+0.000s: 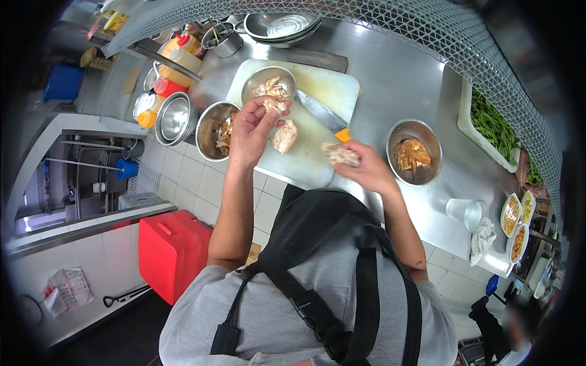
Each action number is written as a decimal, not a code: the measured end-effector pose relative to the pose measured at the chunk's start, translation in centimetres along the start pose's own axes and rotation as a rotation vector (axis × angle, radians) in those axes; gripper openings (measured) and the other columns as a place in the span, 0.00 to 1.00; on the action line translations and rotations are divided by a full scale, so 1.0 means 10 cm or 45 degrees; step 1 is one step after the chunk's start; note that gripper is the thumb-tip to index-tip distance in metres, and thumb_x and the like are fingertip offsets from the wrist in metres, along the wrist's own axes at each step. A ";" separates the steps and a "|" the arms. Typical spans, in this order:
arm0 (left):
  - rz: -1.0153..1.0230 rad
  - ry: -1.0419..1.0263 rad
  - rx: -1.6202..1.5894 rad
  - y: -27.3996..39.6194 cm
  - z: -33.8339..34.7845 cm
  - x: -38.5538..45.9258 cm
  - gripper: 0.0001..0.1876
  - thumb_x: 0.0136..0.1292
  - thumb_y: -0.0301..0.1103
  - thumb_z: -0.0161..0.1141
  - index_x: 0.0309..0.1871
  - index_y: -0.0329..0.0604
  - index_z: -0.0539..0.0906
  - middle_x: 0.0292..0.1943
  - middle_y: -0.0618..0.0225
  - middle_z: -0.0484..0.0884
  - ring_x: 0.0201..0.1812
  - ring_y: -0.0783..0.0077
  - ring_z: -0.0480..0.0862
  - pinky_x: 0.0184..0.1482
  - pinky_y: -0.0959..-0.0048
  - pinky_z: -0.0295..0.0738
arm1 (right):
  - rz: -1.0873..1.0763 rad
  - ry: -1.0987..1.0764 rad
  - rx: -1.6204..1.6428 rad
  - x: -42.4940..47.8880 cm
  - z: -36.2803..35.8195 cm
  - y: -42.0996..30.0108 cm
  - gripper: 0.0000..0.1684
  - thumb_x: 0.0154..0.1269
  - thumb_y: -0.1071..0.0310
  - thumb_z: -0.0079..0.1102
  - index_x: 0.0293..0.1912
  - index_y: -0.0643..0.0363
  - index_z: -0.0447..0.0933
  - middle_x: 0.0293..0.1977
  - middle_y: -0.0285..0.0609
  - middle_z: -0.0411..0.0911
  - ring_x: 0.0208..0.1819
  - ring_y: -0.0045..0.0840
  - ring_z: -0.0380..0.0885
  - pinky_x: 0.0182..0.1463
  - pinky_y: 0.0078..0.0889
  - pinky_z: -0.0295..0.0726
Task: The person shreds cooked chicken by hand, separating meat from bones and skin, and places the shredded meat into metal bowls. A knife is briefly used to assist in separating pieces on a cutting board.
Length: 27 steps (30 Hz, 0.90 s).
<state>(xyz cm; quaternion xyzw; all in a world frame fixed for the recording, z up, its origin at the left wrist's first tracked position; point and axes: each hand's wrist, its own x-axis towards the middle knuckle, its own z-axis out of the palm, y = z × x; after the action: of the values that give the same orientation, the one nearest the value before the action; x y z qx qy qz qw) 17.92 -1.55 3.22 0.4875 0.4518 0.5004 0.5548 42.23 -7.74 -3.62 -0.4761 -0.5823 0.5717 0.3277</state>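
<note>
My left hand (258, 123) pinches a shred of cooked chicken meat (274, 106) at the near rim of a steel bowl (290, 78) of shredded meat. That bowl stands on a stained white cutting board (336, 84). In my right hand (366, 164) is a blurred larger piece of pale meat (339, 154), over the board's right edge. Another pale chunk of meat (285, 137) lies on the board between my hands. A cleaver-like knife (322, 110) with a yellow handle rests across the board. Left of it, a steel bowl (201, 132) holds skin and scraps; at right, another bowl (437, 153) holds browned chicken.
Squeeze bottles (167, 87) and stacked steel bowls (171, 120) stand at left. Pans (284, 27) sit at the back, beneath a mesh shelf (366, 13). At right are a tray of green vegetables (464, 110), a clear cup (474, 215), a cloth (483, 240) and oval dishes. Another person (494, 331) is at lower right.
</note>
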 end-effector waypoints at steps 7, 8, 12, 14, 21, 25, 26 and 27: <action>-0.061 -0.075 0.079 -0.23 0.15 -0.14 0.13 0.66 0.28 0.61 0.53 0.35 0.80 0.39 0.70 0.83 0.36 0.82 0.79 0.41 0.79 0.75 | -0.441 0.186 -0.724 0.33 0.46 0.16 0.24 0.58 0.61 0.66 0.53 0.61 0.77 0.39 0.48 0.81 0.40 0.49 0.80 0.45 0.45 0.78; -0.062 -0.067 0.066 -0.25 0.20 -0.18 0.13 0.66 0.28 0.61 0.52 0.32 0.80 0.39 0.68 0.84 0.36 0.81 0.80 0.40 0.79 0.76 | -0.456 0.263 -0.676 0.33 0.45 0.17 0.26 0.57 0.63 0.68 0.55 0.60 0.75 0.41 0.47 0.80 0.41 0.41 0.81 0.43 0.39 0.80; -0.075 -0.018 -0.010 -0.20 0.40 -0.30 0.09 0.66 0.25 0.60 0.46 0.29 0.81 0.37 0.66 0.85 0.35 0.82 0.81 0.37 0.79 0.78 | -0.544 0.328 -0.107 0.26 0.29 -0.29 0.28 0.53 0.72 0.71 0.55 0.62 0.75 0.41 0.43 0.80 0.38 0.25 0.80 0.40 0.25 0.80; -0.080 0.000 0.189 -0.19 0.40 -0.33 0.09 0.65 0.26 0.61 0.45 0.29 0.81 0.37 0.65 0.85 0.35 0.81 0.82 0.37 0.79 0.78 | -0.585 0.283 -0.036 0.21 0.26 -0.32 0.27 0.54 0.72 0.70 0.55 0.62 0.75 0.40 0.42 0.81 0.38 0.24 0.80 0.40 0.25 0.80; 0.064 -0.093 0.374 -0.23 0.50 -0.35 0.09 0.66 0.26 0.61 0.45 0.31 0.83 0.36 0.66 0.83 0.34 0.80 0.81 0.38 0.79 0.77 | -0.465 0.382 0.129 0.20 0.25 -0.27 0.15 0.59 0.75 0.66 0.46 0.64 0.79 0.34 0.41 0.81 0.33 0.19 0.80 0.37 0.21 0.80; 0.126 -0.168 0.493 -0.21 0.50 -0.40 0.08 0.68 0.26 0.58 0.44 0.29 0.83 0.34 0.66 0.82 0.33 0.79 0.80 0.36 0.79 0.76 | -0.417 0.406 0.176 0.13 0.26 -0.33 0.05 0.60 0.76 0.64 0.36 0.66 0.78 0.27 0.39 0.80 0.28 0.16 0.80 0.32 0.20 0.78; 0.124 -0.164 0.498 -0.21 0.51 -0.42 0.08 0.68 0.26 0.58 0.44 0.29 0.83 0.33 0.65 0.82 0.32 0.79 0.80 0.36 0.78 0.76 | -0.407 0.419 0.126 0.11 0.25 -0.37 0.05 0.60 0.76 0.64 0.34 0.66 0.77 0.26 0.39 0.80 0.27 0.16 0.79 0.31 0.20 0.78; 0.123 -0.165 0.501 -0.20 0.53 -0.42 0.09 0.68 0.26 0.58 0.45 0.29 0.83 0.33 0.65 0.82 0.32 0.79 0.80 0.36 0.78 0.76 | -0.396 0.438 0.073 0.10 0.24 -0.39 0.05 0.60 0.76 0.64 0.32 0.67 0.76 0.25 0.38 0.80 0.26 0.15 0.79 0.30 0.20 0.77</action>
<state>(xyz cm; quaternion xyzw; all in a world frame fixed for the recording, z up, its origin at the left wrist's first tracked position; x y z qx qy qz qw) 23.03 -6.23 1.92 0.6387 0.4802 0.3961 0.4523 39.00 -7.28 -0.29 -0.4614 -0.5678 0.4412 0.5196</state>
